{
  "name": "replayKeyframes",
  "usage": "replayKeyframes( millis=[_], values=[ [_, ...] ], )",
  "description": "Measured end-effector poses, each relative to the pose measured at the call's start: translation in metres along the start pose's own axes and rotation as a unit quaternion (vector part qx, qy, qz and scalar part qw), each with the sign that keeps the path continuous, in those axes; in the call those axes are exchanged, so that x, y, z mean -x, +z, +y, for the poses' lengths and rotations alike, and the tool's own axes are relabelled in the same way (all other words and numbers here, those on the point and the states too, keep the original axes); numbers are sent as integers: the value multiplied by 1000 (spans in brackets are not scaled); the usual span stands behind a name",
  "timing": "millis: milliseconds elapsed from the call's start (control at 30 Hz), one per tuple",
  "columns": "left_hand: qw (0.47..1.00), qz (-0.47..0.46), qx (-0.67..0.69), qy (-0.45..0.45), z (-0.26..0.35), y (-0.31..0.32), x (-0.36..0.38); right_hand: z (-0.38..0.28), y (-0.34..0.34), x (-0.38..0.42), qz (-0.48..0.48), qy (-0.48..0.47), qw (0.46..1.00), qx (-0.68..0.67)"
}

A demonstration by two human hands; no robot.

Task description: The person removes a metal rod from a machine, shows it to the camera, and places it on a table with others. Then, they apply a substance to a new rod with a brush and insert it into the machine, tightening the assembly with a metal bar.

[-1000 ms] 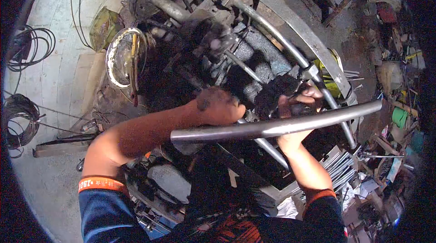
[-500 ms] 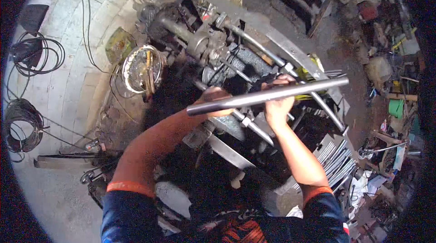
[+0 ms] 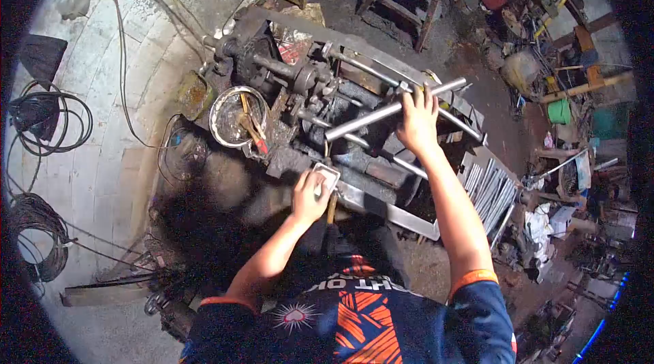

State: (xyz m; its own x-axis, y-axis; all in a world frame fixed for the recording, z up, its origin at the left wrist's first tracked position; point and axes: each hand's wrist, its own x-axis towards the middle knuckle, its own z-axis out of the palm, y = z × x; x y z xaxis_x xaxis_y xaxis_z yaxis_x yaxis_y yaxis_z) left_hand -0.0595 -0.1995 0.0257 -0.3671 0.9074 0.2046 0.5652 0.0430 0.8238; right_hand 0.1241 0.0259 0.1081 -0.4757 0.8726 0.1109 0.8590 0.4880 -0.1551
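My right hand (image 3: 417, 122) is wrapped around a smooth steel bar (image 3: 368, 120), gripping it toward its far right end. The bar slants over the machine (image 3: 293, 74), its near left end free. Lower and to the left, my left hand (image 3: 311, 195) has its fingers bent at a small pale rectangular box (image 3: 328, 176) at the machine's near edge. A thin stem rises above this box and a wooden-looking handle (image 3: 332, 208) shows below it. What is inside the box is too small to make out. Long bright rods (image 3: 361, 64) run along the machine under the bar.
Left of the machine stands a round bucket (image 3: 216, 121) with brushes or sticks in it. A stack of metal rods (image 3: 487, 190) lies at right. Coiled black cable (image 3: 41, 228) is on the floor at left. Clutter and a green container (image 3: 559, 111) line the right side.
My left hand has let go of the bar and moved down to the pale box. My right hand still holds the bar, now tilted more steeply and farther out over the machine. The view has shifted.
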Motion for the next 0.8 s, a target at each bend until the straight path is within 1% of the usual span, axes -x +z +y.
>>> replayKeyframes(
  millis=[33, 67, 100, 167, 200, 233, 267, 300, 333, 367, 400, 433, 500, 533, 667, 733, 767, 800],
  values=[
    [997, -41, -3, -65, 0, -10, 22, 0, 5, 1, 10, 1, 1000, -4],
    [990, -61, 35, -123, -8, -10, 44, 0, 7, 2, 26, -6, 1000, 3],
    [981, -105, 12, -165, -13, -11, 60, -2, 4, 2, 5, -3, 1000, 12],
    [964, -156, -13, -217, -27, -2, 85, -2, 3, 6, 1, -3, 1000, 18],
    [965, -155, -11, -212, -50, 15, 102, -5, -4, 7, -18, 4, 1000, -3],
    [955, -153, 25, -252, -79, 38, 119, -4, -4, 7, -31, 8, 999, 13],
    [943, -149, 61, -290, -93, 51, 125, -2, -4, 6, -40, 10, 999, 17],
    [945, -144, 61, -288, -87, 53, 122, -1, -4, 6, -50, 11, 999, 19],
    [898, -191, 146, -369, -78, 52, 113, -1, -5, 5, -47, 6, 999, 18],
    [835, -234, 228, -442, -62, 48, 103, 0, -6, 5, -54, 9, 998, 16],
    [795, -219, 276, -495, -44, 44, 96, 1, -6, 5, -62, 13, 998, 15],
    [796, -213, 278, -494, -44, 46, 99, 0, -7, 4, -60, 7, 998, 15],
    [794, -209, 288, -493, -46, 51, 102, 1, -8, 1, -98, 24, 994, 31],
    [794, -205, 290, -493, -41, 51, 101, 1, -14, 2, -105, 16, 994, 17],
    [797, -171, 305, -493, -23, 42, 100, 3, -8, 0, -100, 6, 995, 26],
    [799, -158, 319, -484, -16, 41, 98, 1, -12, -4, -144, 31, 989, 3],
    [810, -165, 302, -475, -14, 41, 98, 0, -13, -7, -141, 29, 990, 4],
    [819, -172, 284, -467, -12, 41, 98, -2, -14, -9, -165, 66, 983, -49]
  ],
)
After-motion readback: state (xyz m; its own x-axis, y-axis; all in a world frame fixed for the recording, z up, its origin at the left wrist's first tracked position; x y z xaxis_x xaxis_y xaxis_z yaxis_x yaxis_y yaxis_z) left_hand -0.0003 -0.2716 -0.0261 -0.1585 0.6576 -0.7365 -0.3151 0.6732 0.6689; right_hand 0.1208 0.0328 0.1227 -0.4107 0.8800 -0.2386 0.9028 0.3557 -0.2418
